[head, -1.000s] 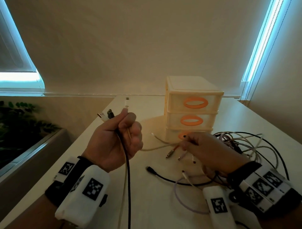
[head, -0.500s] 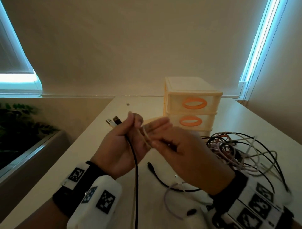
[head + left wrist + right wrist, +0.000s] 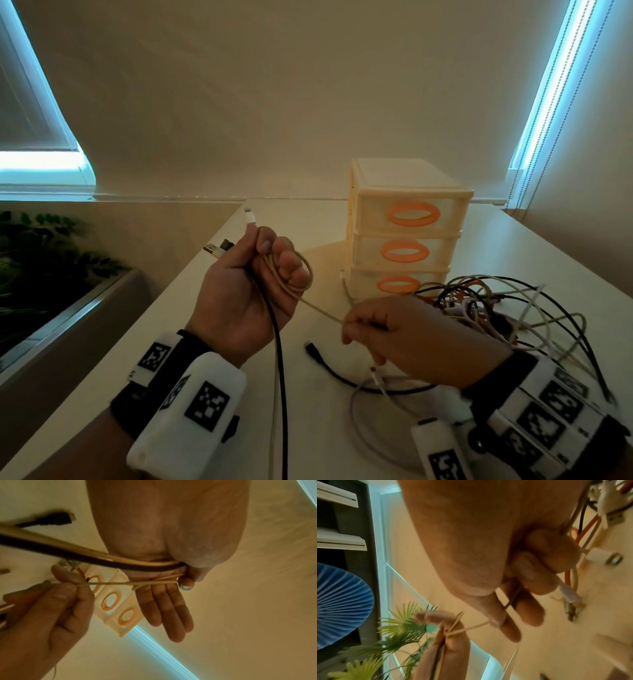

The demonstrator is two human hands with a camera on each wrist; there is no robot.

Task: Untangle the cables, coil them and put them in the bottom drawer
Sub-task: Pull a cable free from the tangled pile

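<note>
Your left hand is up above the table, and its thumb presses a few loops of the tan cable against your fingers, which reach out almost straight in the left wrist view. The same hand also holds a black cable that hangs down toward you, next to a pale one. Three plug ends stick out past the top of this hand. One is a small white plug that points up. Your right hand is lower and to the right. Its thumb and first finger pinch the tan cable, and the cable runs tight between your two hands. The other fingers of that hand are curled in. Behind your right hand lies the tangle of cables on the table, with black, white and orange ones all mixed up. The little drawer box stands just behind the tangle. It has three drawers with orange handles, and the bottom drawer is closed. Another black cable lies flat on the table near your right wrist.
</note>
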